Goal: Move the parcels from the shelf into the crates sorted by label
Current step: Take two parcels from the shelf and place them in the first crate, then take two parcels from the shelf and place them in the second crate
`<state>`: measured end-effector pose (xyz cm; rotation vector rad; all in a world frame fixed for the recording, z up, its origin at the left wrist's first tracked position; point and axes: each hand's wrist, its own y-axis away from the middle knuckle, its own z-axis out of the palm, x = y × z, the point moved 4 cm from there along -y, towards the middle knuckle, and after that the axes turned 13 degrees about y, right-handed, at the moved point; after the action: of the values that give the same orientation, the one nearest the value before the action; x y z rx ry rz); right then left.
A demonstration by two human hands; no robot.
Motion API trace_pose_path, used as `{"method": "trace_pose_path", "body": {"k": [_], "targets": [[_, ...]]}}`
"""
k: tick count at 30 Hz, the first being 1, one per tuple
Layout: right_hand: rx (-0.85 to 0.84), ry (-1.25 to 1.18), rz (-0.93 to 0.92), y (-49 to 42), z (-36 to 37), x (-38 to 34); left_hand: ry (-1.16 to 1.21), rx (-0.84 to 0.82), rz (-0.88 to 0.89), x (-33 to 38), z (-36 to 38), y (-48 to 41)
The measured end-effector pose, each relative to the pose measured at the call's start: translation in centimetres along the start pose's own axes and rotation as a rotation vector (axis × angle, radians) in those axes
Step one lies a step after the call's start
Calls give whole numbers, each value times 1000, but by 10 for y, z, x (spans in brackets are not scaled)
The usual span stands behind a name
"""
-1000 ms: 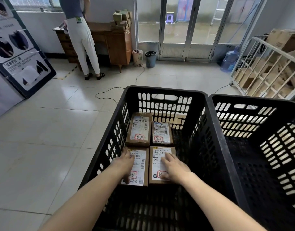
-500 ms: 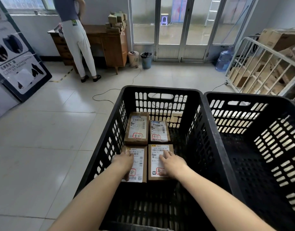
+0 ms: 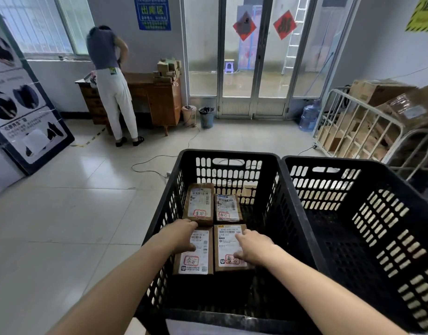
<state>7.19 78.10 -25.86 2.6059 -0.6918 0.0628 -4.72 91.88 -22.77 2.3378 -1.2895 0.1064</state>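
A black slotted crate (image 3: 230, 154) stands in front of me with four brown parcels lying flat in it, each with a white label and a red stamp. The far-left parcel (image 3: 200, 201) and far-right parcel (image 3: 227, 207) lie untouched. My left hand (image 3: 181, 235) rests with relaxed fingers on the top of the near-left parcel (image 3: 198, 261). My right hand (image 3: 254, 247) lies over the right side of the near-right parcel (image 3: 226, 245), fingers loosely bent and gripping nothing. A second black crate (image 3: 329, 162) stands right beside the first, with no parcels visible in it.
A person (image 3: 111, 93) stands at a wooden desk (image 3: 159, 100) at the back left. Two bins (image 3: 206, 117) and a water bottle (image 3: 309, 117) stand by the glass doors. A metal cart of cartons (image 3: 358, 124) is on the right. A cable (image 3: 159, 158) runs across the tiled floor.
Both hands have drawn back slightly toward me over the two near parcels. The head view has tilted up and shows more of the room. The parcels have not moved.
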Motion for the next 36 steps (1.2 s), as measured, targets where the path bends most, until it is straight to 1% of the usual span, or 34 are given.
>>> {"method": "trace_pose_path", "body": {"k": [8,11,15,22,30,36], "targets": [[128,-55,81,53,-28,4,69,149,107,25,-17,27],[188,-82,122,81,-38,7,104,189,210,51,-24,39],[282,-105,191,126,-48,17,94,222,345,95,-31,56],[398,-183,378,218,-42,53,110,195,524,170,-22,93],[399,-248,682,336,-5,104,39,151,736,272,4,140],[407,-263,868,434,23,137,-5,122,867,351,29,183]]}}
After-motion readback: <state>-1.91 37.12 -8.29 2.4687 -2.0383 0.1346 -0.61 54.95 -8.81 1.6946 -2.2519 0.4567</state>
